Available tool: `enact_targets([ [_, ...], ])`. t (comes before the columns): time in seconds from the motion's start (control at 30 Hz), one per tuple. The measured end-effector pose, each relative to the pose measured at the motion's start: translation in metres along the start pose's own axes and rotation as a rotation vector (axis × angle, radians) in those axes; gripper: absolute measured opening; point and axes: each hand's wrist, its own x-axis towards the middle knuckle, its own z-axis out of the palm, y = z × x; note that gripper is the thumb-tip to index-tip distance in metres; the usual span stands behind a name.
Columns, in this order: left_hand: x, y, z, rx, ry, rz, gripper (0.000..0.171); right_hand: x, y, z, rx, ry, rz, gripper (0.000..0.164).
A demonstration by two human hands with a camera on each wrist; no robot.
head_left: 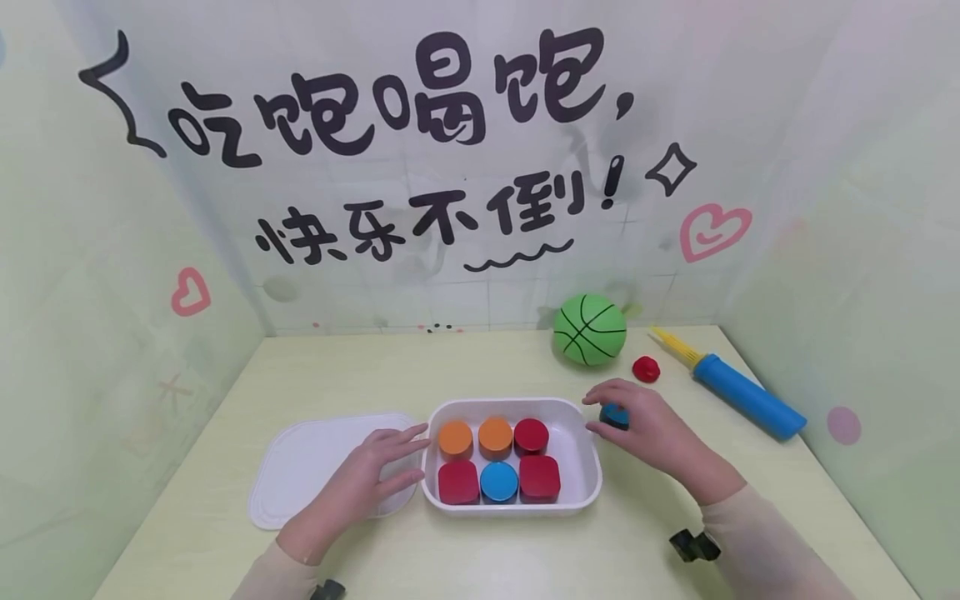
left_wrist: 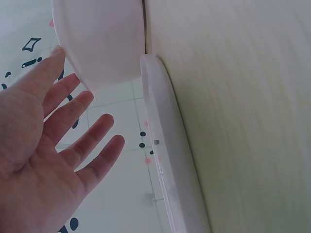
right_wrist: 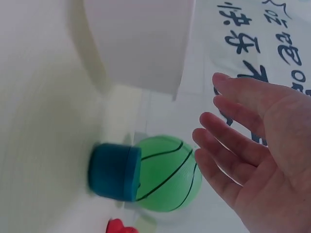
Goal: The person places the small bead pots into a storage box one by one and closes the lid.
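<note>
A white rectangular box [head_left: 588, 496] stands on the table with several small lidded tubs in it. Its far row has two orange tubs [head_left: 496, 437] and a round red one [head_left: 531, 437]. Nearer lie a blue tub [head_left: 499, 482] and two squarish red ones [head_left: 540, 478]. My left hand [head_left: 367, 471] has its fingers spread at the box's left rim; whether they touch it is hard to tell. My right hand [head_left: 647, 423], fingers relaxed and holding nothing, hovers over another blue tub [right_wrist: 114, 171] standing on the table right of the box.
Left of the box a white lid [head_left: 300, 467] lies flat, partly beneath my left hand. At the back stand a green ball [head_left: 590, 330] and a small red piece [head_left: 646, 369]. A blue hand pump [head_left: 750, 398] with a yellow nozzle lies at the right.
</note>
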Motion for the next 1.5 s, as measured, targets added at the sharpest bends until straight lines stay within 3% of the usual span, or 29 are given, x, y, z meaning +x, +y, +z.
enact_targets([
  [0.37, -0.001, -0.002, 0.001, 0.001, 0.016, 0.021, 0.051, 0.0, 0.035, -0.006, -0.101, 0.035, 0.069, 0.043],
  [0.63, -0.002, -0.001, 0.001, -0.006, 0.011, 0.01, 0.051, 0.001, 0.053, -0.005, -0.069, -0.053, 0.135, 0.052],
  [0.93, -0.002, -0.001, 0.0, -0.013, 0.012, 0.012, 0.051, 0.0, 0.063, -0.003, -0.033, -0.096, 0.139, 0.043],
  [1.5, -0.001, -0.001, 0.0, -0.012, 0.01, 0.016, 0.051, -0.001, 0.07, 0.002, -0.054, -0.06, 0.127, 0.042],
])
